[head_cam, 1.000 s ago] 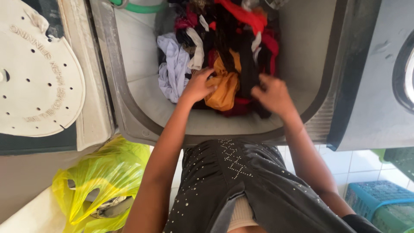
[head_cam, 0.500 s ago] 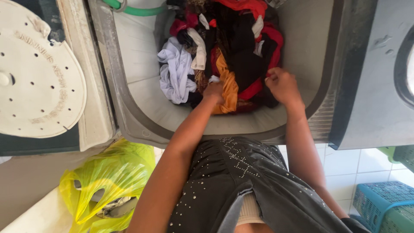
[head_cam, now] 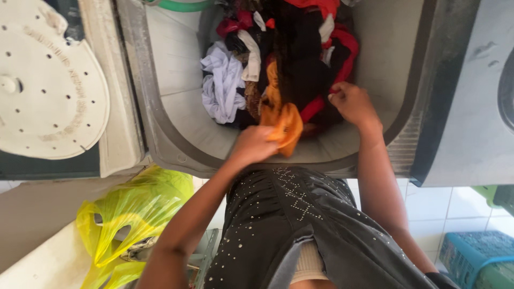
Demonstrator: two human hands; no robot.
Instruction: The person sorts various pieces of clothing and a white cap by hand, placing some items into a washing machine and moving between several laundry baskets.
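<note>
A heap of mixed clothes [head_cam: 300,59], black, red and white, lies in a grey tub [head_cam: 176,80]. My left hand [head_cam: 254,144] grips an orange cloth [head_cam: 284,124] at the near edge of the heap, pulled toward me. My right hand [head_cam: 350,103] is closed on a red garment [head_cam: 342,51] at the heap's right side. A pale lilac garment [head_cam: 222,80] lies on the left of the pile.
A round white perforated lid [head_cam: 45,88] rests at the left. A yellow plastic bag [head_cam: 128,214] sits on the floor below left. A blue basket [head_cam: 471,257] stands at the lower right on white tiles. A grey slab [head_cam: 471,107] borders the tub's right.
My left hand has drawn back toward me with the orange cloth in it. My right hand has shifted right and closed on the red garment.
</note>
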